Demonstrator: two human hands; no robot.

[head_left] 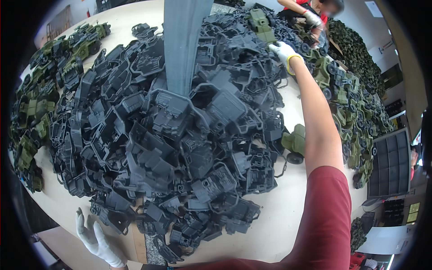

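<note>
At the lower left of the frame your left hand [96,240] hangs off the table edge [58,211], gloved in white, fingers spread open and holding nothing; the nearest grey plastic part [112,218] lies just beside it. The big heap of dark grey toy chassis parts [180,135] fills the middle, with a grey post [184,40] rising through it. At the upper right your right hand [283,50], also gloved, reaches far across to the green toy vehicle [262,23] at the heap's far rim; its fingers curl against the piece, but I cannot tell whether they have closed on it. You look to be in the fetching step, so secure the grip first. Assembled green vehicles [346,99] line the right edge.
</note>
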